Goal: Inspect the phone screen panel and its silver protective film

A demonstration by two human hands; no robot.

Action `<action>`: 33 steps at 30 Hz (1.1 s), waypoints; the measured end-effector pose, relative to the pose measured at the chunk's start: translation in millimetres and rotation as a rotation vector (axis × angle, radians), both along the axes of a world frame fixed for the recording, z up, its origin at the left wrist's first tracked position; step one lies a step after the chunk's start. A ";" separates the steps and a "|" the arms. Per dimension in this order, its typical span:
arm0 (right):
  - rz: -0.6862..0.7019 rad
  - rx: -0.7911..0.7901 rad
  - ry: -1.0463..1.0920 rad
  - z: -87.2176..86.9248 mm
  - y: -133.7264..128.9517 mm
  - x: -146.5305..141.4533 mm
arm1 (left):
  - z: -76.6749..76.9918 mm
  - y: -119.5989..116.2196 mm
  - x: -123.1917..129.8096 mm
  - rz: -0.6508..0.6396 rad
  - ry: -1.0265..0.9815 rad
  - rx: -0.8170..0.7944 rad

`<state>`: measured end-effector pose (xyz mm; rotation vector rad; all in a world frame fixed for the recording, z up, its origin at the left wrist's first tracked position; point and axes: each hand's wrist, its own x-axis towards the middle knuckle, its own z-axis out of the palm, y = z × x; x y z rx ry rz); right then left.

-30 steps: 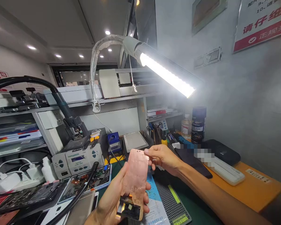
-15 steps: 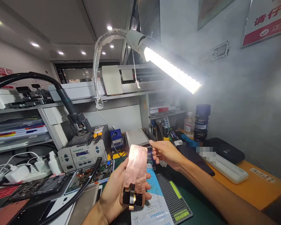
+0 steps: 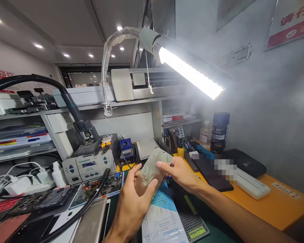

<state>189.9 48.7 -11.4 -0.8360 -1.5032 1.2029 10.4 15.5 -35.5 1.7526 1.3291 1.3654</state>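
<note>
A phone screen [image 3: 152, 168] is held up over the middle of the bench, tilted, its greyish, reflective face toward me. My left hand [image 3: 138, 199] grips its lower part, thumb across the face and fingers at the left edge. My right hand [image 3: 182, 173] pinches the upper right corner, thumb on the face. Fingers behind the screen are hidden. Below lies a blue-and-white printed packet [image 3: 164, 216] beside a black textured pad [image 3: 192, 224] with yellow-green lettering.
A bright lamp [image 3: 190, 72] hangs overhead. On the left stand a grey soldering station [image 3: 91, 165], a tray of small parts [image 3: 97, 189] and a black hose [image 3: 91, 202]. To the right are a dark phone [image 3: 215, 172], a spray can [image 3: 220, 133] and a white bar-shaped device [image 3: 253, 184].
The phone screen has turned from its copper-coloured back to its greyish face. My right hand has come in from beside it and taken hold of its upper corner.
</note>
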 end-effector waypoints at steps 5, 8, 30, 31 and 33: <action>-0.036 -0.018 0.001 -3.6 13.1 13.0 | 11.2 10.9 -13.2 -0.269 -0.101 -0.272; -0.057 -0.042 -0.010 -3.3 18.3 17.9 | 11.8 12.4 -15.4 -0.290 -0.082 -0.295; 0.334 -0.168 -0.105 -2.9 -1.9 6.8 | 15.9 5.0 -15.8 -0.307 -0.425 -0.374; 0.331 -0.167 -0.105 -2.8 -1.6 7.0 | 16.6 4.7 -15.2 -0.312 -0.437 -0.378; 0.326 -0.167 -0.106 -2.9 -0.7 7.4 | 17.6 4.4 -13.7 -0.313 -0.455 -0.381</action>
